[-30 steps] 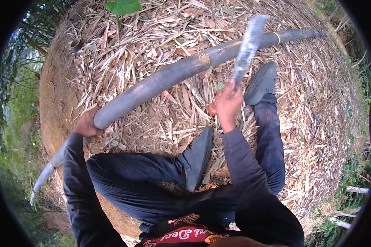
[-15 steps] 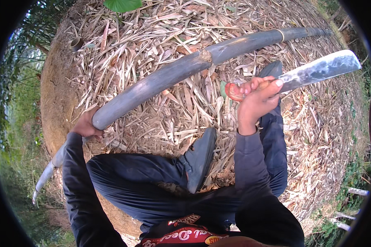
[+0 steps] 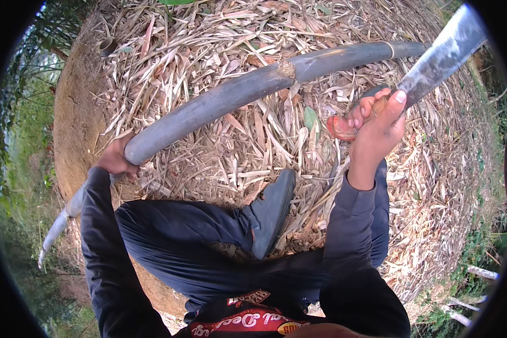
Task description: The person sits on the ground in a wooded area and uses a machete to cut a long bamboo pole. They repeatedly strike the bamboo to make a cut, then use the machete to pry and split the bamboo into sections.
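Note:
A long grey-green bamboo pole [image 3: 208, 108] runs from the lower left up to the far right across the ground. My left hand [image 3: 117, 156] is wrapped round it near its left part; some of the fingers are hidden behind the pole. In my right fist [image 3: 377, 127] is a machete [image 3: 446, 53] with a broad, dark-mottled steel blade and a reddish wooden handle [image 3: 341, 128]. Its blade points up and to the right, over the far end of the pole, with the tip at the picture's rim. A rough, pale node scar [image 3: 286, 70] shows midway along the bamboo.
Dry bamboo leaves and husks [image 3: 253, 146] cover the ground. My shoe [image 3: 271, 211] and bent legs are below the pole. A short hollow stub [image 3: 108, 46] stands at the upper left. Green shrubs [image 3: 31, 152] border the left, and pale cut stems [image 3: 461, 315] lie at the lower right.
My right hand has moved a little to the right, and the machete has swung upward, its blade now steeper. My left hand keeps its grip on the pole.

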The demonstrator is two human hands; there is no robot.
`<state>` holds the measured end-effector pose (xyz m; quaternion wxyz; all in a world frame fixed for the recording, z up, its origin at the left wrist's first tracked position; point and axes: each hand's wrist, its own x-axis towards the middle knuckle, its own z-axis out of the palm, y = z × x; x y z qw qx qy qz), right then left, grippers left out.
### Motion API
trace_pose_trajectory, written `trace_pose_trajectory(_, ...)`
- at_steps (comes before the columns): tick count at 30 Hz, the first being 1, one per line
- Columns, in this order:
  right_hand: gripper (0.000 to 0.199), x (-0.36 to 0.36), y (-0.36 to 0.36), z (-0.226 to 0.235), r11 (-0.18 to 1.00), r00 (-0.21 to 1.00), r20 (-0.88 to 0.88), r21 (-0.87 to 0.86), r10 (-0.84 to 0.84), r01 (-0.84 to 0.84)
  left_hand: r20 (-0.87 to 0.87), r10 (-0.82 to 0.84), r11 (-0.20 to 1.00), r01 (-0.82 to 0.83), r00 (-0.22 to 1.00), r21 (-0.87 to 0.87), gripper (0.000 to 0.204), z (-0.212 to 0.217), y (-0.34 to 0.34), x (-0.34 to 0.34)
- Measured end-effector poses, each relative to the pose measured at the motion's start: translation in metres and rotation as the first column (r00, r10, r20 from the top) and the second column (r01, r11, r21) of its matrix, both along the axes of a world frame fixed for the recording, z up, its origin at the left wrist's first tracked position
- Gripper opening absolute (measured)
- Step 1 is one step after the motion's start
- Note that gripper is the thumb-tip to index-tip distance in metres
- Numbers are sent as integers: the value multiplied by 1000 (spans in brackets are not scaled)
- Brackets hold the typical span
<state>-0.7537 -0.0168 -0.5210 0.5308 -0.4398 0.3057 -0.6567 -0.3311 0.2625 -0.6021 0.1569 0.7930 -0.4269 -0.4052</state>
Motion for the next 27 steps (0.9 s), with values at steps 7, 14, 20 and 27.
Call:
trace_pose_trajectory(7, 41, 14, -29, -126, 971, 588, -773, 212, 238, -114, 29, 1, 1000, 0, 1000, -27, 77, 3, -11, -4)
trace_pose_trajectory(14, 46, -1, -6, -15, 975, 959, -228, 180, 170, -131, 4, 40, 999, -40, 999, 23, 78, 4, -5, -2)
trace_pose_trajectory(20, 39, 19, -6, -126, 947, 782, -559, 298, 275, -120, 68, -67, 996, 71, 995, -59, 77, -8, -12, 4)
trace_pose_trajectory(27, 48, 2, -13, -28, 961, 903, -386, 262, 190, -90, 7, -51, 995, 52, 999, -89, 68, -11, 3, 11)
